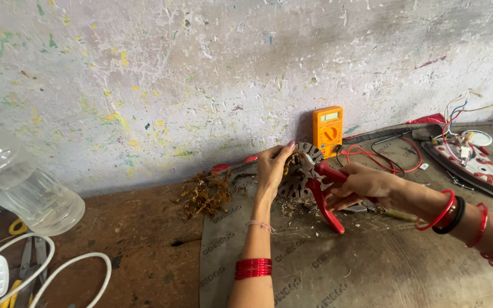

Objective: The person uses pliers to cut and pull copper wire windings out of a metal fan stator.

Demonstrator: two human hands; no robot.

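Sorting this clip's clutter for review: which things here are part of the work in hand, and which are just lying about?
In use:
- left hand holding the slotted metal disc
- right hand gripping the red-handled pliers
- pile of stripped copper wire

Lying about:
- orange multimeter
- opened clothes iron
- plastic bottle
- white cable

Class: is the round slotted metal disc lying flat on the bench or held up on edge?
On edge: the round slotted metal disc stands upright in the left hand.
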